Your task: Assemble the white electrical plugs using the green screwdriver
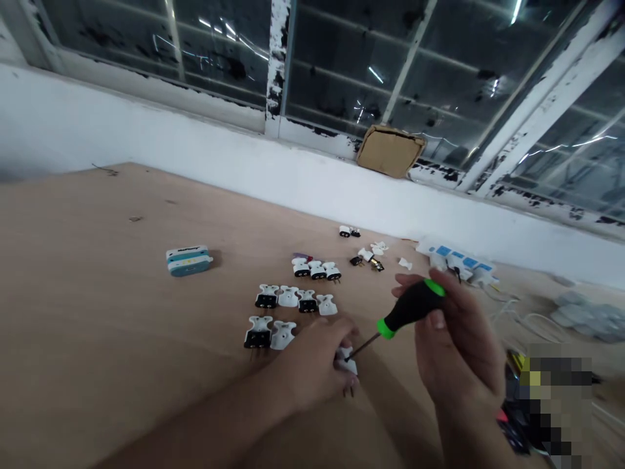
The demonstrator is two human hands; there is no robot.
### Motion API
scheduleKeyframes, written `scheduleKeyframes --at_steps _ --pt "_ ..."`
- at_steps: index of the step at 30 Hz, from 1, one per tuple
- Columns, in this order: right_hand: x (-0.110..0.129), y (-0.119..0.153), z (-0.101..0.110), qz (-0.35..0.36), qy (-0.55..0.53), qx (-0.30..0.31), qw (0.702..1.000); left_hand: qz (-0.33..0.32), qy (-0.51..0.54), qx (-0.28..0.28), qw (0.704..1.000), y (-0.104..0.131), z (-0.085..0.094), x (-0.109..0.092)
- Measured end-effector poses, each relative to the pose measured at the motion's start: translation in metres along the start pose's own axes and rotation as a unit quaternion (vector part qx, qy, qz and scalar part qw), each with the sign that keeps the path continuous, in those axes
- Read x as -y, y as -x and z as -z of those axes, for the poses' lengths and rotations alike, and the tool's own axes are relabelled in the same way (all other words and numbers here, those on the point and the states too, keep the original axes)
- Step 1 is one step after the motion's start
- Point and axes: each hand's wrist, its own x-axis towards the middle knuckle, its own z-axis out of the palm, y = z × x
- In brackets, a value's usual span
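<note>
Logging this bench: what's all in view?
Screwdriver: one, black-green, right
Held plug: one, white, centre
Plugs: six, black-white, centre
Covers: three, white, centre
Parts: several, mixed, far
Case: one, blue-white, left
Power strip: one, white-blue, right
Cables: several, white, right
Bag: one, grey, right
Clutter: unclear, mixed, right
Cardboard: one, brown, window
Table: one, brown, below
Wall: one, white, back
Windows: several, dark, back
Left hand: one, bare, centre
Right hand: one, bare, right

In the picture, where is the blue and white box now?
In the head view, the box lies on the table's left side, left of the white and black plugs.
</note>
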Motion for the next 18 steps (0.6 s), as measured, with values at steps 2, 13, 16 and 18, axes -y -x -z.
scheduleKeyframes --at_steps 2,13,16,18 --pt "0.0008 -0.0014 -0.0010 0.016 -0.001 0.005 1.000 -0.003 0.005 -0.002 1.000 0.0001 0.0004 -0.0003" --pt "0.0065 -0.0029 -0.0034 -0.014 -0.030 0.020 0.999 0.005 -0.001 0.003 1.000 0.0010 0.0007 -0.0008" --pt "0.0086 -0.0031 -0.0055 -0.008 -0.027 0.021 0.999 0.007 -0.013 0.005 1.000 0.0013 0.0001 -0.0006" --pt "0.0100 -0.0027 -0.0073 0.000 -0.024 0.004 1.000 0.010 -0.019 0.003 1.000 0.0011 0.0000 -0.0005"
